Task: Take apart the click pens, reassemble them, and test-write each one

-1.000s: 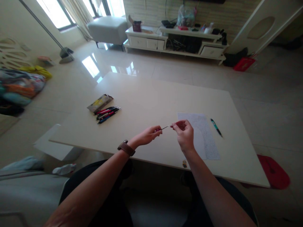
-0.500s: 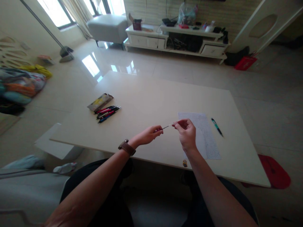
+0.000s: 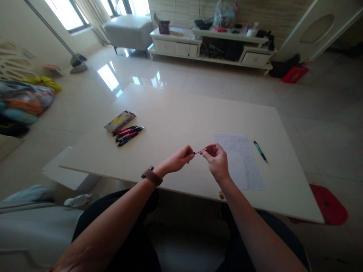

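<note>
My left hand [image 3: 181, 156] is closed on a thin dark pen refill [image 3: 197, 152], with a bit of purple showing at its fingertips. The refill points right, above the white table. My right hand [image 3: 217, 160] pinches its far end between thumb and finger, and a pale tip shows there. Any small part inside that pinch is hidden. Under and beside my right hand lies a sheet of handwritten paper [image 3: 249, 170]. To its right is a black and green pen [image 3: 260, 151].
On the left of the white table [image 3: 176, 117] several pens [image 3: 129, 136] lie in a bunch next to an opened box [image 3: 120, 121]. A small sticker [image 3: 221, 195] sits at the near edge. A red stool [image 3: 329, 206] stands by the right corner.
My right hand has moved left, from just off the refill's tip to closing its fingers around that end. My left hand has turned slightly and stays in nearly the same place.
</note>
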`<state>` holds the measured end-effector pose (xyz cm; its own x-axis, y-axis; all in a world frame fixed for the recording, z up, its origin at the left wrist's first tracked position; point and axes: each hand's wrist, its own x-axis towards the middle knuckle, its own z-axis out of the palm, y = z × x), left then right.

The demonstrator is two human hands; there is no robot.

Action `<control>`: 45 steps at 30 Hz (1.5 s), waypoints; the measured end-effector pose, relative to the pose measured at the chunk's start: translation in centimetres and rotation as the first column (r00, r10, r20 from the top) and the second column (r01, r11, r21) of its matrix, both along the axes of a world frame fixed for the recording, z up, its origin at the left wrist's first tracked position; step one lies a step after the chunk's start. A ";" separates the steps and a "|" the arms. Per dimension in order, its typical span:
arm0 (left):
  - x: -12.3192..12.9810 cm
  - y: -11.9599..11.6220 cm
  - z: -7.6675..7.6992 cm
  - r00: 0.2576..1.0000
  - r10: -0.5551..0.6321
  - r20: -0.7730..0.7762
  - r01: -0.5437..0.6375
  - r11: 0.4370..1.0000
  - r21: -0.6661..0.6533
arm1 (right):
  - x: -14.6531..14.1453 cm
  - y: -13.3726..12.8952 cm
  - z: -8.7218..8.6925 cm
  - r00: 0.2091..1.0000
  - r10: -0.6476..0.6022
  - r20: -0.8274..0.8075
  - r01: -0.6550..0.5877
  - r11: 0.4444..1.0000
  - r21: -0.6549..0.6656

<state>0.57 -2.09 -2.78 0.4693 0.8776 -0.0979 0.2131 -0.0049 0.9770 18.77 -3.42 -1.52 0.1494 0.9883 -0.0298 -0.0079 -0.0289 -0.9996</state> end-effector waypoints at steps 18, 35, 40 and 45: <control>-0.1 0.5 0.1 0.982 0.152 0.111 -0.163 0.982 0.092 | 0.0 0.0 0.6 0.988 -0.018 -0.151 0.015 1.000 -0.018; 0.1 0.3 -0.1 0.987 0.154 0.045 -0.158 0.982 0.107 | 0.0 -0.1 0.5 0.994 0.001 -0.113 -0.002 1.000 -0.012; 0.1 0.3 -0.1 0.995 0.087 0.042 -0.091 0.989 0.113 | 0.0 -0.1 0.4 0.997 0.014 -0.075 -0.015 1.000 -0.014; 0.1 0.4 -1.0 0.988 0.056 0.145 -0.062 0.997 0.036 | 0.0 0.0 0.4 0.998 0.010 -0.061 -0.012 1.000 -0.019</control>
